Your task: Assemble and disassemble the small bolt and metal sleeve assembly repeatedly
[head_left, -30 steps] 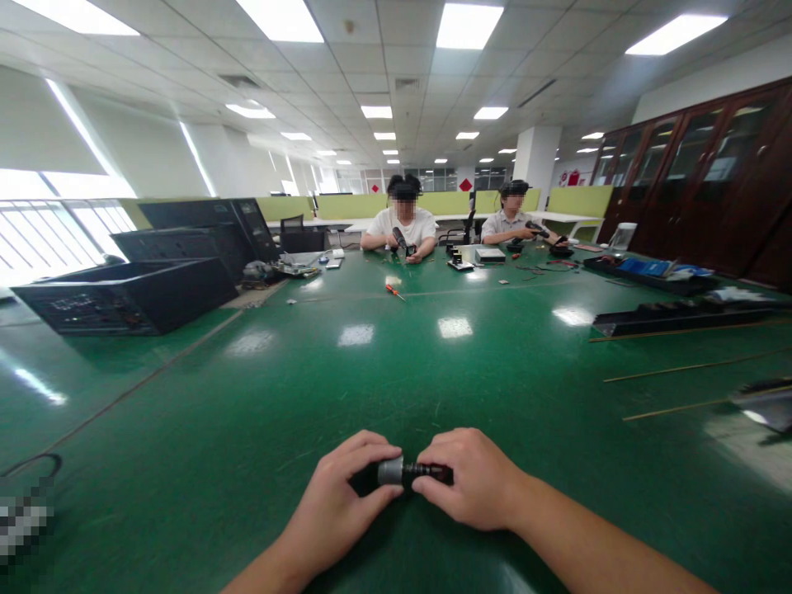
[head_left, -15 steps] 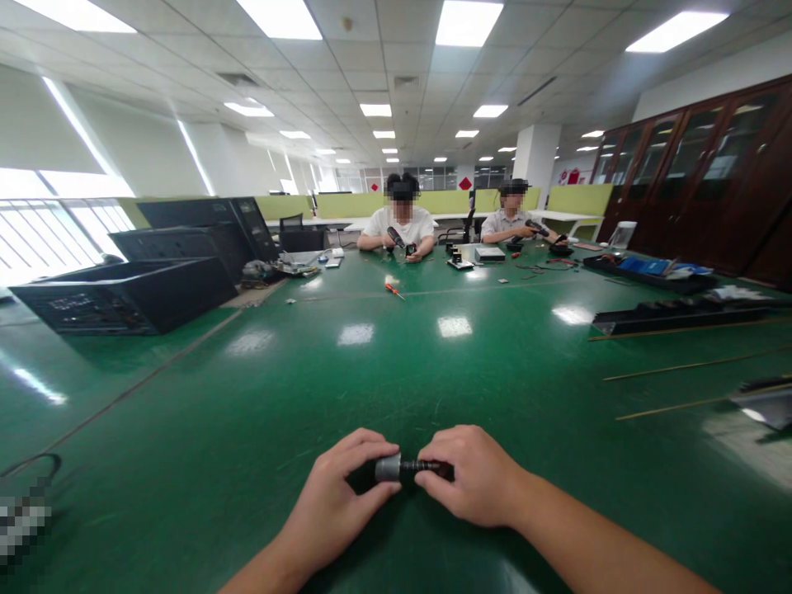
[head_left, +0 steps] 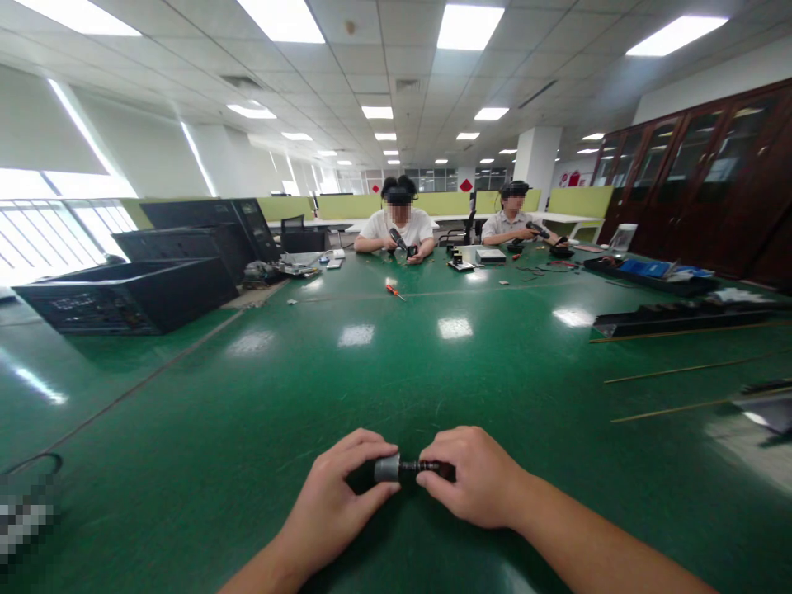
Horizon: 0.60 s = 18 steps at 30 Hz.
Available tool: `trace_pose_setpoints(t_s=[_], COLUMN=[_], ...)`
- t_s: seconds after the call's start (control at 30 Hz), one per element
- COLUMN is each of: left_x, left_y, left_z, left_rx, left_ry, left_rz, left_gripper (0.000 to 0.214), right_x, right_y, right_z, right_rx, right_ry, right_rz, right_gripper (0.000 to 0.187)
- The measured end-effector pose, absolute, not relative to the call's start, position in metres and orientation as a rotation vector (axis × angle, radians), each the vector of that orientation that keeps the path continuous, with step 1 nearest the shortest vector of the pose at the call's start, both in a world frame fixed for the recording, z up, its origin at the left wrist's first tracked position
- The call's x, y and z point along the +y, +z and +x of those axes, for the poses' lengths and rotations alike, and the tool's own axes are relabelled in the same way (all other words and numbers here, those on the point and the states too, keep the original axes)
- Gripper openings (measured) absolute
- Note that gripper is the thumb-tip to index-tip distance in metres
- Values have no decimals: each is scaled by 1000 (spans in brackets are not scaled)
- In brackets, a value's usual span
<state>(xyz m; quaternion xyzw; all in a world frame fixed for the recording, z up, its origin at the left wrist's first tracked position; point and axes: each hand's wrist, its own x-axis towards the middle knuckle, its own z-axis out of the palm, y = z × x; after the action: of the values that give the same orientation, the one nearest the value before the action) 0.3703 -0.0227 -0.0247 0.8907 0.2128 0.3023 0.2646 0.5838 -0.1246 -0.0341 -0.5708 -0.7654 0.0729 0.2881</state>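
Observation:
Low in the head view, my left hand (head_left: pixel 337 491) pinches a grey metal cylinder (head_left: pixel 387 469) at its rim, between thumb and fingertips. A thin dark shaft with rings along it (head_left: pixel 411 467) runs from the cylinder's right side into my right hand (head_left: pixel 473 478). The thumb and fingers of that hand are closed around the shaft's darker end, which is partly hidden by them. Cylinder and shaft are in line and roughly level, just above or on the green tabletop (head_left: pixel 396 371); I cannot tell which. Their exact kind is unclear.
An orange-handled screwdriver (head_left: pixel 394 292) lies farther out. Black computer cases (head_left: pixel 124 301) stand on the left. Dark trays (head_left: pixel 681 318) and thin rods (head_left: pixel 671 410) lie on the right. Across the table sit a person in a white shirt (head_left: pixel 377 227) and another person (head_left: pixel 500 224), both holding tools.
My hands and the held parts stay almost in place. The right hand has shifted very slightly to the right along the shaft line. The whole view has moved a little.

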Motion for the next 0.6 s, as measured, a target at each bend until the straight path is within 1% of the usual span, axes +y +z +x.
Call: trace_pose_setpoints(t_s=[0.6], left_x=[-21], left_y=[-23], left_z=[370], left_rx=[596], left_ry=[843], left_rz=[2413], left_gripper=[25], right_x=[-124], right_y=[-32], right_z=[586], right_rx=[-2042], right_ry=[208], right_rz=[-1540], right_gripper=[18])
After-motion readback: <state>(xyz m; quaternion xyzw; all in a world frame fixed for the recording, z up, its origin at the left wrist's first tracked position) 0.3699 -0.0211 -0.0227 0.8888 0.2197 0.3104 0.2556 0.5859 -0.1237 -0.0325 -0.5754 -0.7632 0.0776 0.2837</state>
